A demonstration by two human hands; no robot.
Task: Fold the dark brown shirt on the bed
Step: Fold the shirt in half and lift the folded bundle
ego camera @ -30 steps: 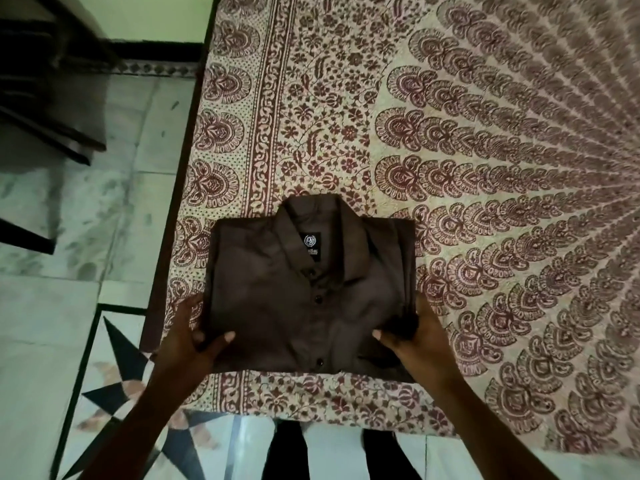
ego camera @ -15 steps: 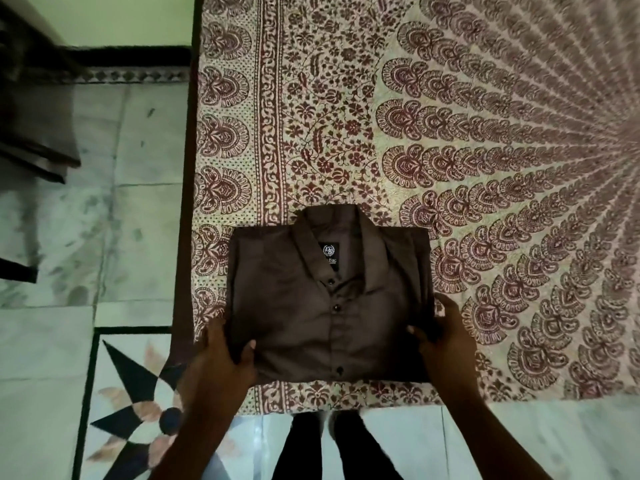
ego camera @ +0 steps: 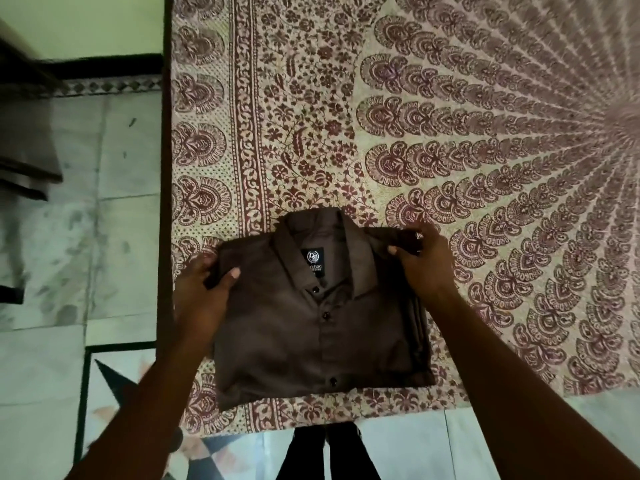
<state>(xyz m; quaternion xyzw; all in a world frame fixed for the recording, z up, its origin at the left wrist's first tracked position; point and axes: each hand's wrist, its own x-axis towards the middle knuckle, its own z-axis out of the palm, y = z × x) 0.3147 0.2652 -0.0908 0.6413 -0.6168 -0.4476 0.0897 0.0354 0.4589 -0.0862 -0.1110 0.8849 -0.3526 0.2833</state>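
Note:
The dark brown shirt lies as a folded rectangle near the bed's front left corner, collar away from me, buttons and black neck label facing up. My left hand grips its upper left corner, thumb on top and fingers under the edge. My right hand pinches the upper right shoulder edge, thumb on top of the fabric. Both forearms reach in from below.
The bed carries a cream sheet with maroon floral and fan print; its left edge runs beside a marble floor with a star inlay. Dark furniture stands at far left. My dark trouser legs are at the bed's front edge.
Both hands have slid from the shirt's lower corners up along its sides to the upper corners near the collar. The shirt stays folded in the same place.

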